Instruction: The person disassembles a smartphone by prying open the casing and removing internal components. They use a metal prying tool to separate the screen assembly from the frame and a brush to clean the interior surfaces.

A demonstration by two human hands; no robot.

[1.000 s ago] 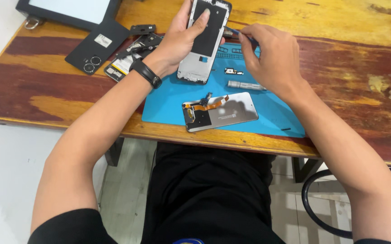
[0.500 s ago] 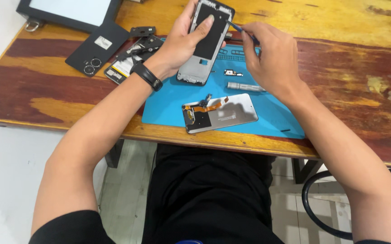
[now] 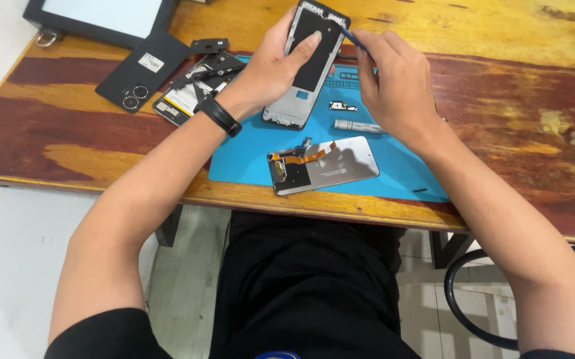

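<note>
Head view: left hand (image 3: 271, 66) is clamping the phone frame (image 3: 310, 63) from its left side, thumb pressing flat on the dark inner panel, fingers wrapping behind. The frame is being held tilted up off the blue mat (image 3: 393, 169), long axis running from lower left to upper right, top end pointing away from the person, lower end sitting just above the mat. Right hand (image 3: 393, 86) is pinching a thin blue tool (image 3: 348, 36), grip closed on it, with the tip meeting the frame's upper right edge. So the frame is lying just left of the right hand's grip, and the tool is coming in from the right, across the frame's long axis. Both hands are at the frame; the left is carrying it, the right is only reaching it through the tool.

On the mat below, near the person: a detached screen panel (image 3: 330, 166) with an orange flex cable, lying flat, well apart from both hands. A small metal cylinder (image 3: 357, 125) is lying under the right hand. On the wooden surface (image 3: 500, 100) to the left: a black back cover (image 3: 142, 70) and an opened phone body (image 3: 191, 86).
</note>
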